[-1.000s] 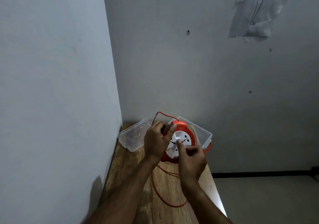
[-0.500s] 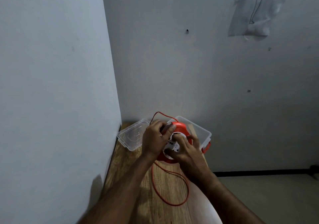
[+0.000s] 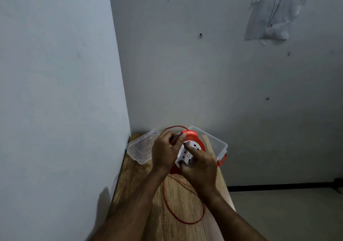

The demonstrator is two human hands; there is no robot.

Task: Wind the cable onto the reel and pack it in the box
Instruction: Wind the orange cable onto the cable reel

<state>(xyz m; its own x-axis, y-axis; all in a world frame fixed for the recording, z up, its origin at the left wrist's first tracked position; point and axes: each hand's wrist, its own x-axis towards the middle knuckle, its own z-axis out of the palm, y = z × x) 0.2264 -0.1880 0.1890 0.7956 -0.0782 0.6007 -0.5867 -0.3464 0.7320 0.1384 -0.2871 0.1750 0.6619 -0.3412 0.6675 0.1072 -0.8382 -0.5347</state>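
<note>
Hands cover much of the reel

The left hand (image 3: 165,152) and right hand (image 3: 199,167) hide the reel's (image 3: 191,138) lower rim and the cable's (image 3: 182,220) entry point; the forearms run off the bottom edge, and the socket markings are too small to read.

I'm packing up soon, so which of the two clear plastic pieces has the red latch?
The deeper clear plastic box behind the right hand; the flat clear lid on the left shows none.

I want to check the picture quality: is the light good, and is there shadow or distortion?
Head view: dim, grey light; a shadow falls on the left wall; the wide lens bends the wall corner; the reel and the cable stay readable.
</note>
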